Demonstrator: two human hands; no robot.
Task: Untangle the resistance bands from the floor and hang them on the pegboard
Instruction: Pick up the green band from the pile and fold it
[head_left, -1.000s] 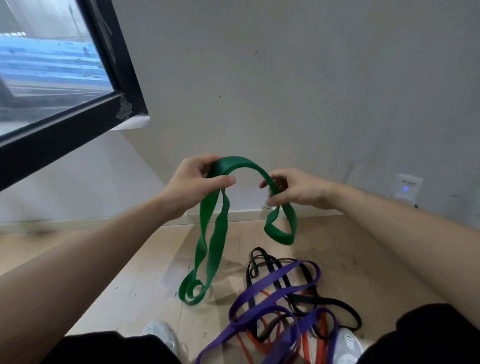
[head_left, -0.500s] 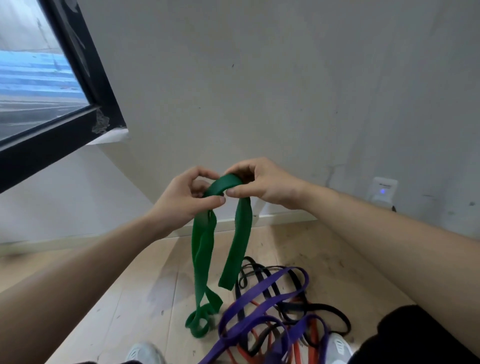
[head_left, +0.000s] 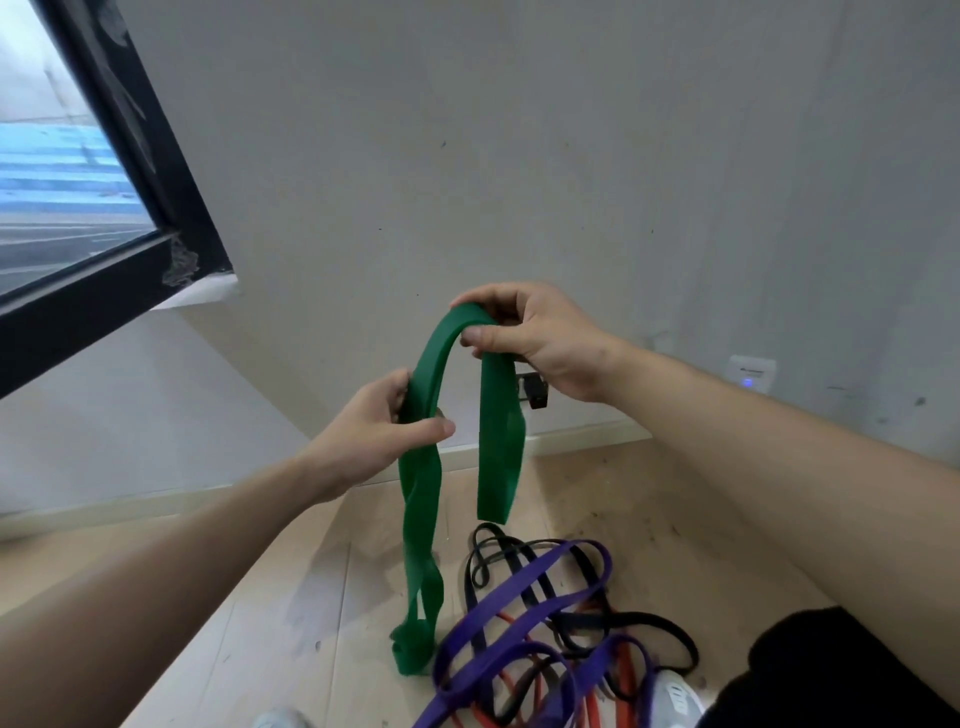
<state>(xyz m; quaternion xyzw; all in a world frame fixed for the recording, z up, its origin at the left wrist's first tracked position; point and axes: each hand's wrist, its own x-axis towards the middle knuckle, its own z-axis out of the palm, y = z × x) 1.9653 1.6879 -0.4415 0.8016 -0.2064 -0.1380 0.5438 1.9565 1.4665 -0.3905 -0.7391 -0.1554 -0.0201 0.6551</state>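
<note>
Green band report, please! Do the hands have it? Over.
Right hand pinches green band at the top bend. Left hand grips its left strand. Lower end dangles beside the tangled pile.

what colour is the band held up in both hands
Plain green, no pattern: the band shows best in the head view.

Left hand (head_left: 374, 431), right hand (head_left: 540, 338): bare, fingernails short. Left forearm (head_left: 156, 571) and right forearm (head_left: 779, 457): bare as far as frame edges, lower left and right. Black garment (head_left: 831, 675) in lower right corner: plain matte fabric over leg. White shoe (head_left: 672, 693) just left of it, grey ribbed detail. Second shoe (head_left: 280, 719) at bottom edge: pale, blurred, only toe showing.
</note>
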